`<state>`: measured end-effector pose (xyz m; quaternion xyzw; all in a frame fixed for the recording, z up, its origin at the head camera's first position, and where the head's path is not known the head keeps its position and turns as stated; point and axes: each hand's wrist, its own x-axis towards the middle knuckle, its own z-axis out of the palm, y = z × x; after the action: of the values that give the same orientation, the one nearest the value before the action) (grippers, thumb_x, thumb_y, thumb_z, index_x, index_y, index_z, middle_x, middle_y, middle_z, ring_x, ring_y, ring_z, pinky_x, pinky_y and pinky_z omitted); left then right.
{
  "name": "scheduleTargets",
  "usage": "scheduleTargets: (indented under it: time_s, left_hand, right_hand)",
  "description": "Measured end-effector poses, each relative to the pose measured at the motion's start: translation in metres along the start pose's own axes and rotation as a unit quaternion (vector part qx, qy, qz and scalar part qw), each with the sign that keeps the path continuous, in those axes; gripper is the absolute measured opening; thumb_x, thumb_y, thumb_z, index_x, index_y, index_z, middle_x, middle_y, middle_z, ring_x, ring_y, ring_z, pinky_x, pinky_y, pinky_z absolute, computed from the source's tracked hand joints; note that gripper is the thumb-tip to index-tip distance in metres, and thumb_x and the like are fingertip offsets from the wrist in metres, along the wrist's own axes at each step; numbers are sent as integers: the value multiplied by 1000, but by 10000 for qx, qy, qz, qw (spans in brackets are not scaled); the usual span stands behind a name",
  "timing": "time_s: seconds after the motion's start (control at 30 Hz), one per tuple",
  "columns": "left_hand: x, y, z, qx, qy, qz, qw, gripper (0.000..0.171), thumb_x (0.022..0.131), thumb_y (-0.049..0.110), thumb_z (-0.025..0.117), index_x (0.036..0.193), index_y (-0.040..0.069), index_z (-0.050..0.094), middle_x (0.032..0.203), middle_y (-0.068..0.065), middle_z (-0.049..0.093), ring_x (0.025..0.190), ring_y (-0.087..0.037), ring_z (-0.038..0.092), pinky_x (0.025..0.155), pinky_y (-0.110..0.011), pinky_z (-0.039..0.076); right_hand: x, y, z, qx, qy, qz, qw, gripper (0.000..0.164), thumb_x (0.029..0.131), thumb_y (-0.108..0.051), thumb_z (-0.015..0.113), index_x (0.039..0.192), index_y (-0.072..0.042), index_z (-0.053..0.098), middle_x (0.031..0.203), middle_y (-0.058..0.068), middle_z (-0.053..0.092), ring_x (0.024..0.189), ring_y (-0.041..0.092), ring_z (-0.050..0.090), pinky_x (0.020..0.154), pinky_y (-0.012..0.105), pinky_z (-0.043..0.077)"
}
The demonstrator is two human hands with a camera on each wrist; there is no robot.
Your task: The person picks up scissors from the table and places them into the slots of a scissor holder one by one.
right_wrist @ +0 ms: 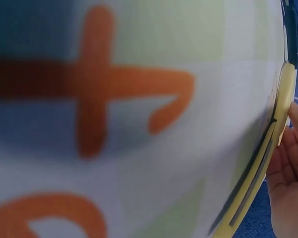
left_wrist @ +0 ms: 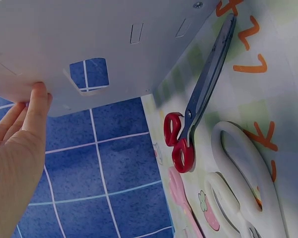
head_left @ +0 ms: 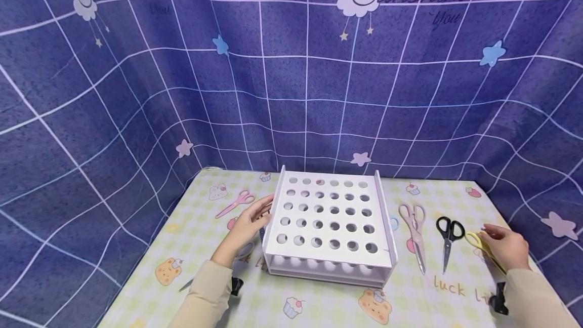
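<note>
A white rack [head_left: 325, 217] with rows of round holes stands in the middle of the table. My left hand [head_left: 248, 227] rests its fingers against the rack's left side panel; in the left wrist view the fingers are fairly straight on the panel [left_wrist: 124, 64] near its edge. Over at the right, my right hand [head_left: 507, 247] pinches a pair of yellow-handled scissors [right_wrist: 285, 94] between thumb and fingers. Whether these scissors are off the table, I cannot tell. Close to the left hand lie red-handled scissors [left_wrist: 184, 157] and white-handled scissors [left_wrist: 268, 183].
Pale pink scissors [head_left: 419, 239] and black-handled scissors [head_left: 448, 241] lie between the rack and the right hand. Pink scissors [head_left: 233, 204] lie at the back left. A patterned cloth [head_left: 328, 300] covers the table, and a blue curtain [head_left: 291, 80] hangs behind.
</note>
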<state>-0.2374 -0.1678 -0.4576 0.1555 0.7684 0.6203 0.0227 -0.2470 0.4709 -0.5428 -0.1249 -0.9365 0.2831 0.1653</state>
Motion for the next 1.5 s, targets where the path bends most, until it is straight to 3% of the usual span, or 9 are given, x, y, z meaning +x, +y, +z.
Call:
scheduleTargets:
  time_s: [0.13, 0.33, 0.47, 0.6, 0.67, 0.77, 0.9, 1.07, 1.5]
  left_hand:
    - [0, 0, 0, -11, 13, -25, 10000, 53, 96, 6, 52, 147, 4, 38, 148, -19, 44, 139, -32, 40, 115, -44, 34]
    - [0, 0, -1, -27, -12, -27, 10000, 53, 96, 6, 52, 148, 5, 38, 148, -18, 44, 139, -32, 40, 115, -44, 34]
    - [-1, -1, -1, -42, -21, -29, 10000, 53, 97, 7, 52, 148, 6, 38, 148, -18, 44, 139, -32, 40, 115, -43, 34]
    - [-1, -1, 0, -32, -32, -23, 10000, 54, 96, 7, 52, 148, 5, 37, 148, -19, 44, 139, -32, 40, 114, -42, 35]
    - [-1, -1, 0, -43, -46, -25, 10000, 54, 96, 8, 53, 148, 4, 37, 148, -19, 44, 139, -33, 40, 114, -42, 34]
    - [-1, -1, 1, -62, -58, -46, 10000, 54, 97, 8, 53, 148, 4, 37, 148, -19, 44, 139, -33, 40, 115, -42, 34]
    - [-2, 0, 1, -68, -37, -57, 10000, 54, 97, 8, 53, 148, 5, 37, 148, -19, 44, 139, -32, 40, 115, -42, 34]
    - [-2, 0, 1, -97, -48, 0, 9999, 54, 96, 6, 52, 148, 3, 37, 148, -20, 43, 139, -33, 39, 115, -41, 34]
    - [-1, -1, 0, -117, -40, -71, 9999, 53, 97, 7, 52, 148, 4, 37, 148, -19, 43, 139, -32, 40, 115, -40, 35]
  right_hand:
    - [2, -4, -2, -51, -26, -18, 10000, 38, 86, -18, 68, 112, 9, 66, 94, 26, 70, 60, -18, 35, 74, 44, 38]
    - [5, -11, -5, -168, -138, -1, 9998, 37, 85, -15, 67, 110, 11, 65, 92, 26, 70, 64, 12, 57, 73, 42, 38]
    - [7, -13, -8, -191, -259, 167, 9993, 38, 85, -15, 66, 111, 12, 64, 95, 27, 70, 80, 37, 62, 75, 46, 40]
    - [6, -11, -13, -82, -469, 503, 9976, 41, 85, -18, 66, 115, 10, 63, 104, 29, 68, 98, 48, 57, 79, 49, 42]
    - [6, -10, -16, -17, -579, 698, 9959, 42, 86, -20, 66, 117, 9, 63, 109, 29, 66, 95, 45, 59, 77, 45, 44]
    - [6, -8, -20, 45, -653, 829, 9944, 40, 87, -20, 65, 116, 8, 64, 106, 27, 68, 76, 23, 62, 69, 33, 41]
    - [6, -6, -22, 151, -681, 877, 9937, 32, 88, -16, 63, 109, 7, 68, 86, 16, 74, 61, -1, 49, 60, 22, 34]
    - [7, -3, -20, 310, -715, 1089, 9910, 27, 88, -14, 61, 104, 6, 71, 74, 3, 73, 57, 0, 49, 53, 21, 36]
    - [8, -7, -29, 859, -999, 1291, 9828, 30, 88, -14, 63, 105, 9, 69, 63, -5, 70, 54, 1, 60, 49, 19, 42]
